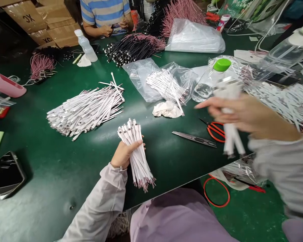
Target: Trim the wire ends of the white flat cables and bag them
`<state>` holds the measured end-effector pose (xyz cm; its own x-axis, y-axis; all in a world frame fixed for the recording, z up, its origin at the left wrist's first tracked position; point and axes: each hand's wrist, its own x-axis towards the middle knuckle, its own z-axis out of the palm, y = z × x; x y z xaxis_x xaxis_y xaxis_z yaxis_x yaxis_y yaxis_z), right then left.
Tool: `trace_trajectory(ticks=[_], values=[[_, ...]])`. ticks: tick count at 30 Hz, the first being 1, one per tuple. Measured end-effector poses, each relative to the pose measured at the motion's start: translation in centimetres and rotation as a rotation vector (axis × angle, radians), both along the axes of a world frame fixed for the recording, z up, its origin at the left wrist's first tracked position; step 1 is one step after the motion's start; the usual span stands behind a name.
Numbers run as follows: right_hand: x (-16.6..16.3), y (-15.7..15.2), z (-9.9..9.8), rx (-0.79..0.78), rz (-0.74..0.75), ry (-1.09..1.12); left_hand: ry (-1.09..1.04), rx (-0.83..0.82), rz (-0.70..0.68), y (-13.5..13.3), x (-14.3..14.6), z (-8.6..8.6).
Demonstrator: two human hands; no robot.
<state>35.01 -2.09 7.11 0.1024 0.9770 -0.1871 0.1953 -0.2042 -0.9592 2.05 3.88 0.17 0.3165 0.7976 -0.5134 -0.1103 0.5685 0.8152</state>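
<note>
My left hand is wrapped round a thick bundle of white cables with connectors at the top and reddish wire ends at the bottom. The bundle is held upright, slightly tilted, above the near table edge. On the right, my right hand, blurred by motion, grips a few more white cables that hang below it, its index finger stretched to the left. A large pile of white cables lies left of centre. Beneath the right hand are orange-handled scissors, partly hidden, and a utility knife.
A clear bottle with a green cap, a crumpled cloth and a plastic bag of white cables stand mid-table. More white cables lie at right. A phone is at left. Across the table sits another person beside black cables.
</note>
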Motion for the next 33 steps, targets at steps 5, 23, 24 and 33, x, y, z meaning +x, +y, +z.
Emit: trace_trajectory(ticks=[5,23,24,33], values=[[-15.1,4.4,-5.1,-0.17,0.127,0.568,-0.011,0.039,0.095,-0.1,-0.2,-0.8],[-18.2,4.8,-8.8,-0.119,0.04,0.731,-0.139,0.074,-0.007,-0.4,-0.6,-1.3],[-18.3,4.8,-8.8,-0.097,0.022,0.715,-0.139,0.069,0.011,-0.4,-0.6,-1.3],[-18.2,4.8,-9.1,-0.086,-0.044,0.723,-0.044,0.056,0.06,-0.5,-0.7,-1.7]])
